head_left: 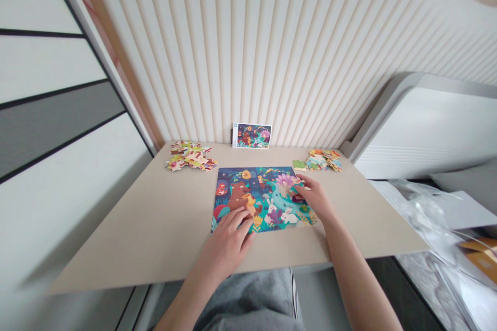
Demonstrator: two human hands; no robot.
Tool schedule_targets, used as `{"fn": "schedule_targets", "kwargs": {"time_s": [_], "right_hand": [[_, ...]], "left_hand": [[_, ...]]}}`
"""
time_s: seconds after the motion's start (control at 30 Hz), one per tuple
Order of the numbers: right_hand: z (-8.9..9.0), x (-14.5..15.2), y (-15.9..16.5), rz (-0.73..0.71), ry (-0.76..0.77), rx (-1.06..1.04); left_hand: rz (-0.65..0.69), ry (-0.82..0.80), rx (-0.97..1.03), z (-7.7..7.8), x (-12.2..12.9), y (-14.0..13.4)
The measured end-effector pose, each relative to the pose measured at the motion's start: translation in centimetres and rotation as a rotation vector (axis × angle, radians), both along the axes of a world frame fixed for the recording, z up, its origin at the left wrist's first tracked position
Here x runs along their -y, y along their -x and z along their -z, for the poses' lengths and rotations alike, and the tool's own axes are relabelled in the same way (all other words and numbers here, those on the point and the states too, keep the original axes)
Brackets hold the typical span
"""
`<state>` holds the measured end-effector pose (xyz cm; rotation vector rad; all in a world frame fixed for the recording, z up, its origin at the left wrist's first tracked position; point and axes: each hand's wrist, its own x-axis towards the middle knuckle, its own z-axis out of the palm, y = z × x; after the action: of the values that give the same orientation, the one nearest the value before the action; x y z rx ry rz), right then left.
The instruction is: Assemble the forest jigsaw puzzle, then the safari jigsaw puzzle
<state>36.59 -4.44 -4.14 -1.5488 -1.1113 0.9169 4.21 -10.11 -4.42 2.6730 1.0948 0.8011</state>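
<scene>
A colourful jigsaw puzzle [236, 194] with a bear, white rabbits and flowers lies flat on the table in front of me. My left hand [232, 238] rests on its lower left edge, palm down with the fingers stretched out. Over the right side of the puzzle, my right hand [312, 196] has thumb and fingers curled round a small dark puzzle piece [298, 197], partly hidden by the fingers. The puzzle picture continues under both hands.
A small picture card [252, 136] of the same scene leans on the ribbed back wall. Loose pieces lie in a pile [190, 156] at the back left and another pile [324, 160] at the back right. The beige table [155, 238] ends just before my lap.
</scene>
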Motion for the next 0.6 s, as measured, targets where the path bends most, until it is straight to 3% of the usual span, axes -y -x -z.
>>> {"fn": "schedule_targets", "kwargs": {"time_s": [0.17, 0.43, 0.6], "right_hand": [[0.5, -0.3, -0.3, -0.034, -0.021, 0.118], [0.7, -0.3, 0.6, 0.027, -0.009, 0.401], [0.7, -0.3, 1.0, 0.031, 0.005, 0.422]], "left_hand": [[0.001, 0.002, -0.001, -0.1, 0.0, 0.0], [0.009, -0.004, 0.0, -0.3, -0.1, -0.1], [0.0, 0.0, 0.012, -0.1, -0.2, -0.1]]}}
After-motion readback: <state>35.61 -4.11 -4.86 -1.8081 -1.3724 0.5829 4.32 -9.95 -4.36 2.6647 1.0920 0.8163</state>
